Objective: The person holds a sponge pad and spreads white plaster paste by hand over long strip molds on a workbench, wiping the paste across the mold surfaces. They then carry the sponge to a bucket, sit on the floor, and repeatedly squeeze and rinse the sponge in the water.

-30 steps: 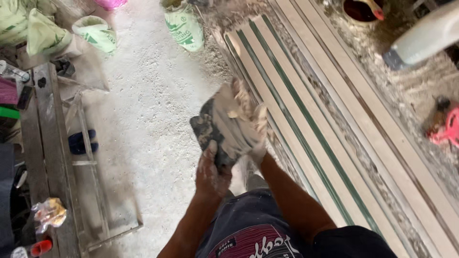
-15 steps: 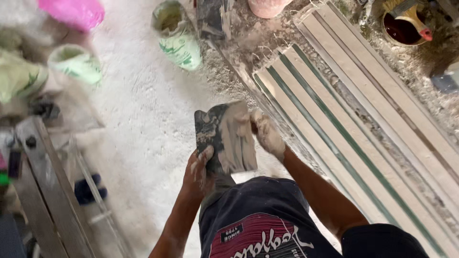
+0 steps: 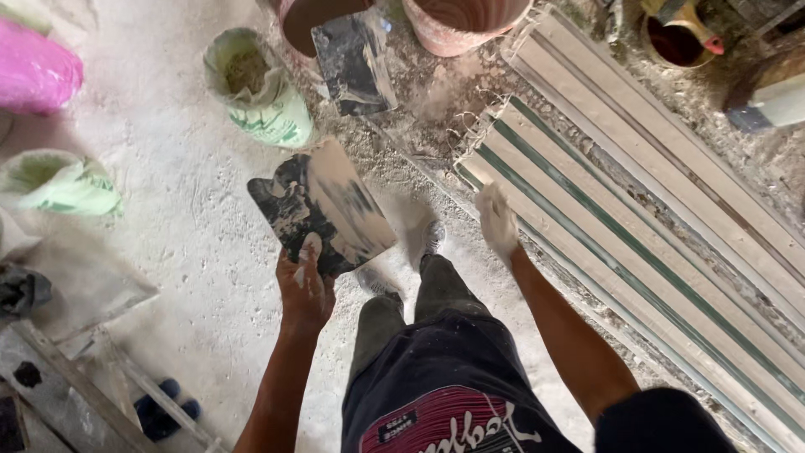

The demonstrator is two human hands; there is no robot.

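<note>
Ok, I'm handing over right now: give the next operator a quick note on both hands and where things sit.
Left hand grips a dark, plaster-smeared flat board, held tilted above the dusty floor.
Right hand, coated in white powder, is open and empty, over the edge of the long moulded strips.
A second board leans by the buckets ahead; an open green sack stands left of it.
The strips show no fresh plaster.

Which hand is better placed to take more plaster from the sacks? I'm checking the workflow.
Likely the right hand: it is free and coated white, while the left hand grips the flat board. The green sack, however, lies nearer the left.
</note>
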